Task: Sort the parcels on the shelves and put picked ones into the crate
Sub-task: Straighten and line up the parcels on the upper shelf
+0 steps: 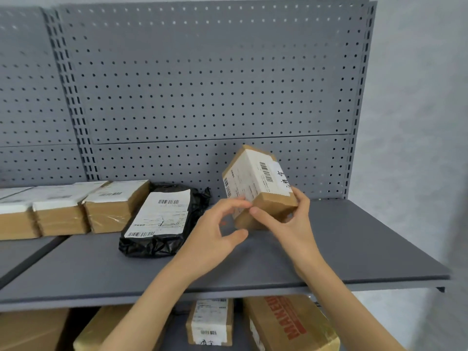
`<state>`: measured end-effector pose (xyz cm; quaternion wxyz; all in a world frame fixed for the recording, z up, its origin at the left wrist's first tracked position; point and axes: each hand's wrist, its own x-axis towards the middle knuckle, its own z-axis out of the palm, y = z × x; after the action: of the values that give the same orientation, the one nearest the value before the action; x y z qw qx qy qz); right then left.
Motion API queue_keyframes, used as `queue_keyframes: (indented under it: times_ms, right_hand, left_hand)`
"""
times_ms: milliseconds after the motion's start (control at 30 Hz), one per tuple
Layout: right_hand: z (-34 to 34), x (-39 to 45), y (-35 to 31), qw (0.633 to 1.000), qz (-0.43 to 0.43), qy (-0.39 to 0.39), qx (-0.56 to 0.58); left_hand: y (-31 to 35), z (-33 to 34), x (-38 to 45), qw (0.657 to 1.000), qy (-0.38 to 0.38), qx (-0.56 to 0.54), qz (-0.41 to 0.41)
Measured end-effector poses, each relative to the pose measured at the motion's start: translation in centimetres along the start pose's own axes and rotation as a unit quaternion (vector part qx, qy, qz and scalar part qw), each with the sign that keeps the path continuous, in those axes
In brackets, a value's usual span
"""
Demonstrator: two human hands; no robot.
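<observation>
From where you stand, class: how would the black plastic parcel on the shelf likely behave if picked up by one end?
The black plastic parcel would probably sag, since its wrinkled bag looks soft. Its glossy film may be slippery. Lying flat on the shelf, it seems unlikely to roll.

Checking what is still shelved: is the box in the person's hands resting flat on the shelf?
No. The box is tilted and lifted off the shelf, gripped by the right hand, with left hand fingertips touching it.

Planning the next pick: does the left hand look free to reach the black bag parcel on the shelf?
Probably yes. The left hand only touches the held box with its fingertips, and the black bag parcel lies just to its left, nothing between them.
</observation>
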<state>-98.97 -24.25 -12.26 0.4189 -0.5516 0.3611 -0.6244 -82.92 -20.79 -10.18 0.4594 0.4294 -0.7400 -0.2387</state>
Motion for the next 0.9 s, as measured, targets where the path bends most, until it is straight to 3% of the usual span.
queue_keyframes:
  times_ms: [100,200,300,500,600,800,900]
  right_hand:
    - [1.2,0.0,0.0,0.995,0.059,0.016,0.08]
    - [1.9,0.2,-0.4,0.971,0.112,-0.019,0.212]
    - [2.6,0.2,-0.7,0.956,0.135,-0.062,0.254]
    - [2.7,-0.3,-0.3,0.964,0.199,-0.144,0.099]
    - [2.6,-0.5,-0.5,0.956,0.235,-0.157,0.082]
    - [3.1,-0.2,-0.9,0.937,0.304,-0.17,0.015]
    - [2.9,0.1,-1.0,0.929,0.327,-0.173,0.004]
  left_hand:
    - [-0.3,-0.9,0.2,1.0,0.025,0.015,0.003]
    - [-0.9,-1.6,0.7,0.996,0.079,-0.012,-0.05]
    - [-1.3,-1.8,1.0,0.993,0.053,-0.073,-0.08]
    - [-2.1,-2.1,2.3,0.99,0.052,-0.114,-0.059]
    - [-2.4,-2.6,3.2,0.993,0.024,-0.105,-0.056]
    - [-3.2,-2.9,5.7,0.98,-0.052,-0.12,-0.153]
    - [-3.8,-2.8,6.9,0.965,-0.034,-0.167,-0.199]
